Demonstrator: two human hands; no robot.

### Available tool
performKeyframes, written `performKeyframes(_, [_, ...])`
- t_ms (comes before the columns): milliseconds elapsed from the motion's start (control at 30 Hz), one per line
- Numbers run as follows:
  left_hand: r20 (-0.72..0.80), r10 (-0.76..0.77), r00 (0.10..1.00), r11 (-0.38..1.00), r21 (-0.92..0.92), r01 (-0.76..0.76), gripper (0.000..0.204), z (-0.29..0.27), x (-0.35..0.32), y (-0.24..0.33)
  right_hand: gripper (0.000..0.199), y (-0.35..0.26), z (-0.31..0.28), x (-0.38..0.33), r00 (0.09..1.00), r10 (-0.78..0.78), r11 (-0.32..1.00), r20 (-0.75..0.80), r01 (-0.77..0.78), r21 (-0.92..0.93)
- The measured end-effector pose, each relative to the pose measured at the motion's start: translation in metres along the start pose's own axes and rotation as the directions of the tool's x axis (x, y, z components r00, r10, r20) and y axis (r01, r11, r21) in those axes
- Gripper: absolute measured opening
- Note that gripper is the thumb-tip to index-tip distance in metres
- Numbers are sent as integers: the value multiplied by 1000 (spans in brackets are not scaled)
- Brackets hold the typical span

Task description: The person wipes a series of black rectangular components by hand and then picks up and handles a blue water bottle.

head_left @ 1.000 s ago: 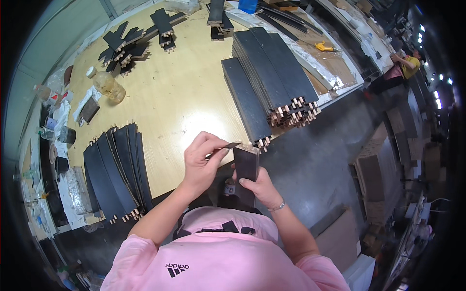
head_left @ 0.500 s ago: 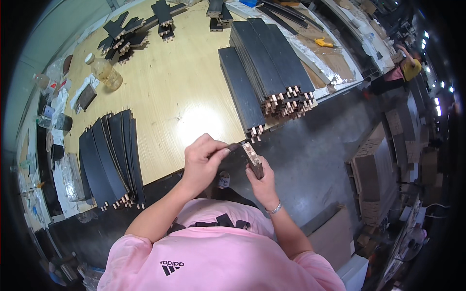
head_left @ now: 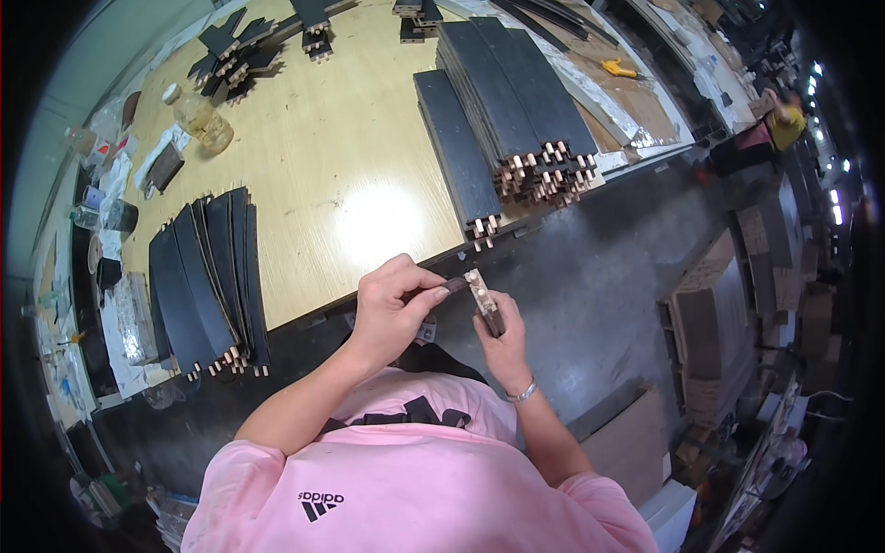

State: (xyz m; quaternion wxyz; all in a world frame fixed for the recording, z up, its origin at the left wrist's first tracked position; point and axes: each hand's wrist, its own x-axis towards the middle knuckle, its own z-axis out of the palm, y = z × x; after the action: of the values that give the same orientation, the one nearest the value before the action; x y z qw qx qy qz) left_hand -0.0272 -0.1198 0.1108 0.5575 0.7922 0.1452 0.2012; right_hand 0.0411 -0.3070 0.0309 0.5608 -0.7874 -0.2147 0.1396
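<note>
My left hand (head_left: 392, 300) pinches a small dark brown flat piece (head_left: 456, 285) between thumb and fingers. Its tip touches, or nearly touches, the upper end of a short dark wooden piece (head_left: 485, 302), whose narrow end face is pale and mottled. Wrapped round the lower part of that wooden piece is my right hand (head_left: 505, 343), with a metal band at the wrist. Both hands are just off the near edge of the pale wooden table (head_left: 323, 212).
Dark boards with pale dowels in their ends are stacked at the table's right (head_left: 516, 101); a fanned bunch (head_left: 207, 281) lies left. A bottle (head_left: 198, 118) and a dark block (head_left: 166, 166) stand behind it. A yellow air gun (head_left: 622, 69) lies far right. Another person (head_left: 774, 129) is beyond.
My left hand and the small dark piece have shifted slightly right, tilting a little. The view has moved slightly, so the table sits higher. Both hands keep their hold.
</note>
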Motion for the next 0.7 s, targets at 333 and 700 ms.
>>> performKeyframes(333, [14, 228, 974, 958, 174, -227, 12, -4, -20, 1, 47, -16, 0, -27, 993, -110, 974, -39, 99, -204])
performKeyframes(700, [-149, 313, 938, 940, 189, -284, 16, -68, -82, -6, 44, -53, 50, -62, 981, -184, 956, 58, 192, -222])
